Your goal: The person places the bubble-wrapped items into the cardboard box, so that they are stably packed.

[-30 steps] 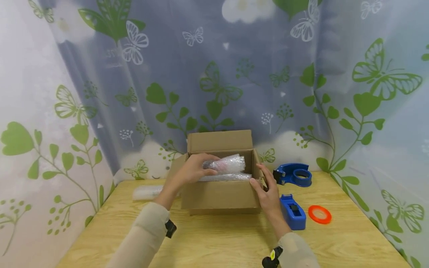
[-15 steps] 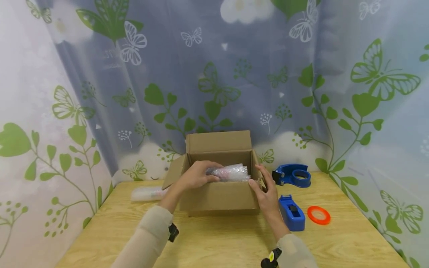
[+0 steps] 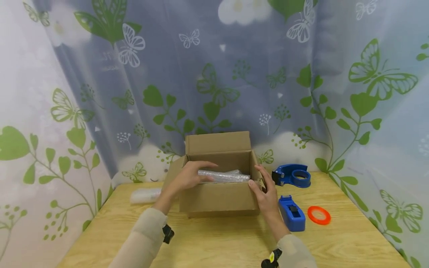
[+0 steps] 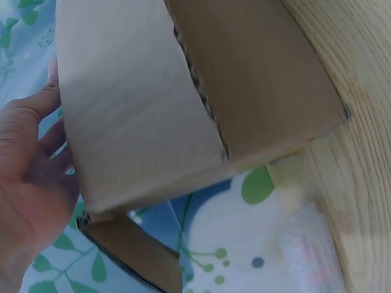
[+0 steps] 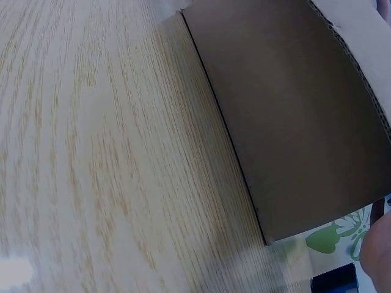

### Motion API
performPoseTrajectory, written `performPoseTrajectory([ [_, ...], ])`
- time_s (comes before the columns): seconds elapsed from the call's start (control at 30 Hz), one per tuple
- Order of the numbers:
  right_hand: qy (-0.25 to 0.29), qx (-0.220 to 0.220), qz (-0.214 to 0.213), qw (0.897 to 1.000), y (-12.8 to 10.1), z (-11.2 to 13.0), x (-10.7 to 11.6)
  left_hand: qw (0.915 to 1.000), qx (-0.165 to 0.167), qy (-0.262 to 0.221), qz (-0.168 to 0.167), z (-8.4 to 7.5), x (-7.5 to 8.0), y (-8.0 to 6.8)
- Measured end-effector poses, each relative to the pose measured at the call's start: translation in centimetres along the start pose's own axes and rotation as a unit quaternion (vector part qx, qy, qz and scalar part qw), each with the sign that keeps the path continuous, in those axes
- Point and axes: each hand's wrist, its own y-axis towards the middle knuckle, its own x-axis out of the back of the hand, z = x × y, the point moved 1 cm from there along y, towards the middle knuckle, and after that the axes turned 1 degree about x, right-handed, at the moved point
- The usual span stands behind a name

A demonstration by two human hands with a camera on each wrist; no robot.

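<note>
An open cardboard box (image 3: 219, 198) stands on the table with its flaps folded outward. Inside lie bubble-wrapped bundles (image 3: 228, 176), clear and shiny, low near the front wall. My left hand (image 3: 191, 176) is over the box's left side, thumb and fingers spread apart at the left end of the wrap. In the left wrist view that hand (image 4: 30, 165) is partly hidden behind the front flap. My right hand (image 3: 267, 191) grips the box's right front corner, thumb at the front edge and fingers along the right side.
Another bubble-wrapped roll (image 3: 145, 195) lies left of the box. To the right are a dark blue tape dispenser (image 3: 292, 175), a blue tape dispenser (image 3: 292, 216) and an orange-red ring (image 3: 319, 215). A patterned curtain (image 3: 214, 74) hangs behind the table.
My left hand lowered a bubble-wrapped bundle into the box, let go of it and drew slightly left. The right hand stayed at the box's corner.
</note>
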Motion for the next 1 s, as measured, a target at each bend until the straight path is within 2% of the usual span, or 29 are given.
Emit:
performPoseTrajectory([
  [0.17, 0.000, 0.000, -0.003, 1.000, -0.2, 1.1, -0.1, 0.9997, 0.017, -0.002, -0.018, 1.0, 1.3, -1.0],
  [0.37, -0.001, -0.005, 0.002, 1.000, -0.7, 3.8, -0.3, 0.9975, 0.054, -0.018, -0.042, 2.7, 4.1, -3.2],
  [0.47, 0.000, -0.012, 0.001, 1.000, -0.7, 4.0, -0.4, 0.9945, 0.075, -0.010, -0.073, 4.3, 5.6, -4.5],
  [0.53, 0.001, -0.011, 0.002, 1.000, -0.7, 4.0, -0.4, 0.9923, 0.075, -0.001, -0.098, 5.4, 6.4, -5.3],
  [0.7, -0.001, -0.011, 0.007, 1.000, -0.8, 3.7, -0.5, 0.9869, 0.099, 0.002, -0.127, 8.0, 8.0, -7.9],
  [0.83, 0.001, -0.016, 0.005, 1.000, -0.8, 2.0, -0.5, 0.9843, 0.121, 0.020, -0.127, 9.4, 8.5, -9.7],
  [1.0, 0.001, -0.008, -0.001, 1.000, -0.1, -0.1, -0.2, 0.9808, 0.158, 0.015, -0.114, 10.8, 8.4, -10.8],
])
